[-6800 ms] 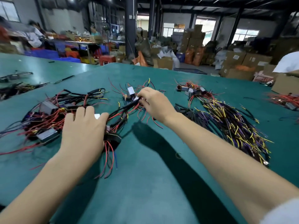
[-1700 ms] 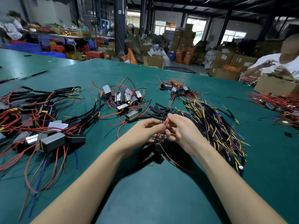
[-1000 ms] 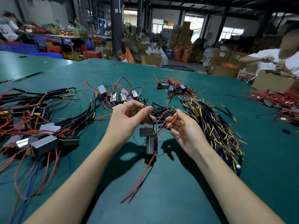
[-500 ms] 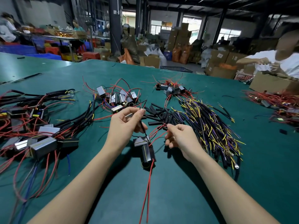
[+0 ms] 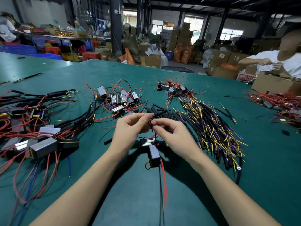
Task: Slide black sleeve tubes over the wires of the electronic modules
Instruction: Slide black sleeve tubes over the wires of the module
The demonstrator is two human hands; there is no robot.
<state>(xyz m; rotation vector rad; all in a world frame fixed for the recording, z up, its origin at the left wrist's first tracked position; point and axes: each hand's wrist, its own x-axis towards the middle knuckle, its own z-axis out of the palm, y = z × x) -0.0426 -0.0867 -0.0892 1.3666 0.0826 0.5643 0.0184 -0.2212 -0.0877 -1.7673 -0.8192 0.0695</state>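
**benchrat:** So how far along is this? Going left to right: at the left edge of the frame there's a heap of grey metal box modules with black tubing already over their leads point(image 5: 44, 144), looks finished to me. Upper centre is a cluster of small silver modules with bare red wires point(image 5: 118, 99), none sleeved as far as I can see.

**wirenut_42:** Yeah, so plenty left. Mid-frame, the person's left hand point(image 5: 130, 126) is pinching a thin black wire point(image 5: 151, 129) between thumb and fingertips, and the right hand point(image 5: 172, 134) pinches the same wire just beside it. That wire runs down to a small dark rectangular module with a shiny top point(image 5: 152, 151) lying on the table right below the hands, red leads trailing toward the bottom of the frame. Can't tell if a sleeve is on it yet.

**benchrat:** Spare short black sleeve tubes point(image 5: 160, 111) lie loose just above the hands. Right of them, a big bundle of black-sleeved yellow and purple wires point(image 5: 211, 129).

**wirenut_42:** All on a dark green table top point(image 5: 268, 160). Warehouse behind it: stacked cardboard boxes point(image 5: 182, 39) at upper centre, another worker in white point(image 5: 288, 61) at upper right.
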